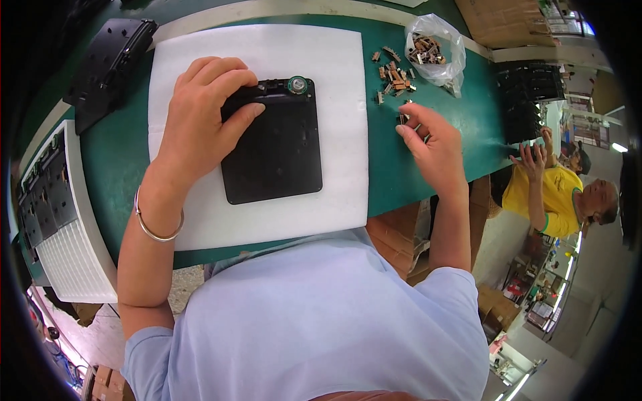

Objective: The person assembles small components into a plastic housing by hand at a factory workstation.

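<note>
Head view: a flat black rectangular panel [277, 154] is touched at its corner, and a small dark metallic component [403, 119] is held apart from it.
The panel is laid on a white foam sheet [344, 147] over the green surface [408, 180]; its upper left corner is covered by the left hand [200, 117], whose thumb and index finger are apart, and whether they are clamped cannot be told. The component is pinched between the right hand's [438, 140] fingers. A round green-rimmed part [297, 85] is seated at the panel's top edge; the held component is not yet joined, and many brown-and-silver loose components [398, 81] apparently remain unused.
</note>
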The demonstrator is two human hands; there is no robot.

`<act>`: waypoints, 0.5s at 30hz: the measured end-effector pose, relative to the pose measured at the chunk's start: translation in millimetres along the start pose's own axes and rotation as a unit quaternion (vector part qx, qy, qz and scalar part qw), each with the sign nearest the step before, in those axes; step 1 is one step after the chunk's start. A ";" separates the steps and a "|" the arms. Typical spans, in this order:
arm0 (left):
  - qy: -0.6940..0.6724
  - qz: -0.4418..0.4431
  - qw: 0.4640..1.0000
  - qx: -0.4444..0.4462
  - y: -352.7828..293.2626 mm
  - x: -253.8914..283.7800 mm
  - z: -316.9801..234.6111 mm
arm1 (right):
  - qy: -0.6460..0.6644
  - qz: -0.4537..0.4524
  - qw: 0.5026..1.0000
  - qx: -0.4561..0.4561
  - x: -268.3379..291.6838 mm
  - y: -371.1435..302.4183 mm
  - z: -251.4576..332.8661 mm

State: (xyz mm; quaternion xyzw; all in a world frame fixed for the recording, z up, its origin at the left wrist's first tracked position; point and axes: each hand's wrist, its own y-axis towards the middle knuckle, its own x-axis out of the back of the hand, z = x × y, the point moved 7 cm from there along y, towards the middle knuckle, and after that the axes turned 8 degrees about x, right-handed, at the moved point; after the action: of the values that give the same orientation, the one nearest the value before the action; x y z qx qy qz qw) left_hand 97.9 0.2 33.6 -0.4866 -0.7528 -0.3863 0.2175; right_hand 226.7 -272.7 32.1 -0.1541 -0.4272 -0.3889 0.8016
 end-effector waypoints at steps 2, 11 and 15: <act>-0.001 -0.001 1.000 -0.001 -0.7 0.2 -0.4 | 0.018 -0.004 0.999 -0.039 2.3 -0.4 -6.6; 0.004 0.003 1.000 -0.009 -0.3 -0.1 0.1 | 0.042 0.001 0.997 0.070 -4.6 -4.4 9.4; 0.003 0.003 1.000 0.000 -0.8 0.6 0.6 | 0.040 -0.041 0.998 -0.001 3.9 -8.0 -2.8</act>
State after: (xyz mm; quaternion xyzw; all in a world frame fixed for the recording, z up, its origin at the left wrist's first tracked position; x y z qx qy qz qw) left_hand 97.0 0.8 33.3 -0.4882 -0.7504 -0.3870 0.2208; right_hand 223.6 -281.5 33.0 -0.1214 -0.4004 -0.4273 0.8015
